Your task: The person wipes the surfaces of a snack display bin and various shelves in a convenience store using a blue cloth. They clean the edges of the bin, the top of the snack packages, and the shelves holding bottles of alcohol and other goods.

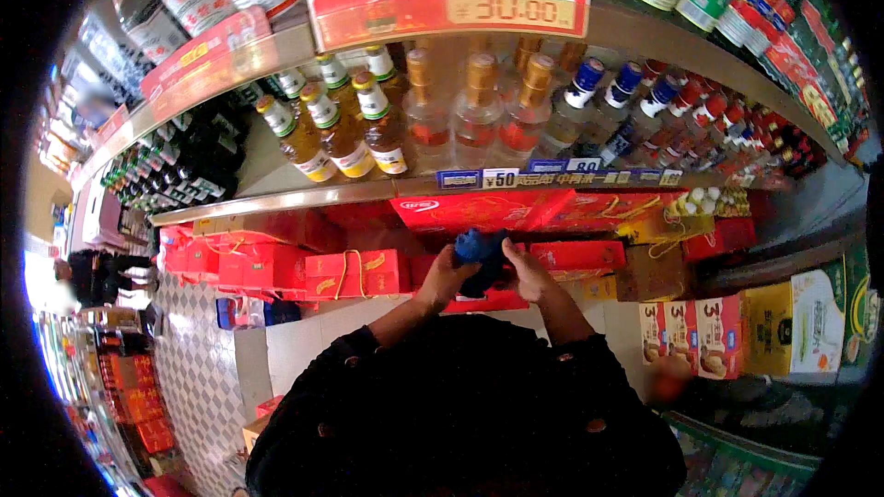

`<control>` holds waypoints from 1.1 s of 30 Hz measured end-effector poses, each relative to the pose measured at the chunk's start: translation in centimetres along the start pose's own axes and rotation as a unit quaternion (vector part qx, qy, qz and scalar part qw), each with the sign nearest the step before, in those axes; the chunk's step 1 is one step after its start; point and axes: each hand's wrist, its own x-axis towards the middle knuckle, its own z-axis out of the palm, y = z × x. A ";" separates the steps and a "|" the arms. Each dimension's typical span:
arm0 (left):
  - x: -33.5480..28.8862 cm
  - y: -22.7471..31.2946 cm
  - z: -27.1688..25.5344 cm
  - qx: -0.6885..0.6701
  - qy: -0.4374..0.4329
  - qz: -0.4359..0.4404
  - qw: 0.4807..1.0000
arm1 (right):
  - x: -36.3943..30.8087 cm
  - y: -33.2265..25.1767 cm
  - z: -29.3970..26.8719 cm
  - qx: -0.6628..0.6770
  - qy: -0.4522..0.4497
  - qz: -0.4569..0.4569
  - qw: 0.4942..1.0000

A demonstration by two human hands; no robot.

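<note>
Both my hands are in front of my chest, just below the edge of the lower shelf. Between them is a bunched dark blue thing that looks like a cloth (pixel 474 247). My left hand (pixel 442 280) grips its left side, with the fingers closed round it. From the right, my right hand (pixel 527 274) holds its other edge, thumb up and fingers partly hidden behind it. Nearest beyond the hands are red gift boxes (pixel 357 274) standing low under the shelf. Clear bottles with gold caps (pixel 479 115) stand on the shelf above.
The lower shelf also bears amber bottles (pixel 353 143), blue-capped bottles (pixel 575 106) and dark green bottles (pixel 175 161). A red price sign (pixel 387 5) hangs from the upper shelf edge. Cartons (pixel 718 336) stand at right. One person (pixel 106 271) is far left, another (pixel 755 410) lower right.
</note>
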 end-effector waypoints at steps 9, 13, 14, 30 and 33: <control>-1.7 1.5 -1.2 -0.082 -0.085 -0.024 0.993 | 4.2 2.6 2.3 0.001 0.020 -0.127 0.992; -2.2 2.5 -1.5 -0.069 -0.056 -0.039 0.995 | 3.3 0.6 3.2 0.083 0.083 -0.108 0.987; -2.3 3.5 -1.7 -0.041 -0.071 -0.043 0.996 | 3.4 0.9 2.5 0.088 0.101 -0.110 0.985; -3.5 0.1 -8.1 -0.113 0.060 -0.014 0.992 | 5.7 1.9 3.8 0.010 -0.025 0.029 0.999; -4.0 -0.3 -9.0 -0.152 0.053 0.017 0.987 | 6.6 2.5 4.9 -0.053 -0.066 0.042 0.996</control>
